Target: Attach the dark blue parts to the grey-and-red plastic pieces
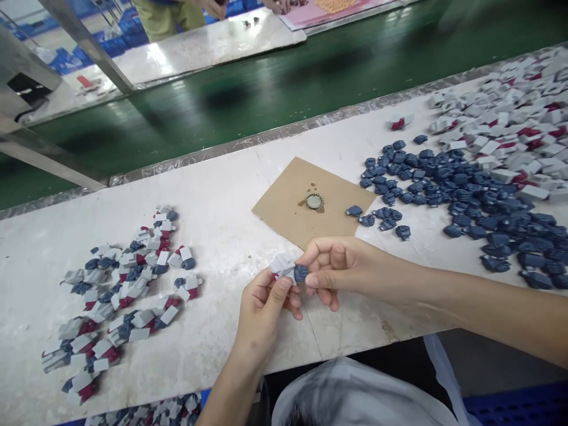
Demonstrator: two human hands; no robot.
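Observation:
My left hand (266, 299) pinches a light grey plastic toy arm piece (282, 266) with a bit of dark red on it. A dark blue toy fist (300, 273) sits at the right end of that piece, between the thumb and fingers of my right hand (331, 269). The two parts touch; whether they are fully joined I cannot tell. Just beyond my hands lies a brown cardboard square (279, 204). On it rests a crimped metal bottle cap (315, 202), with dark wet spots around it.
Loose dark blue fists (483, 207) cover the right of the table, with a pile of grey and red pieces (523, 118) behind. Joined pieces (128, 278) lie at the left. A green conveyor belt (248, 112) runs beyond; a person (171, 18) stands across it. A filled bin (151, 411) sits below.

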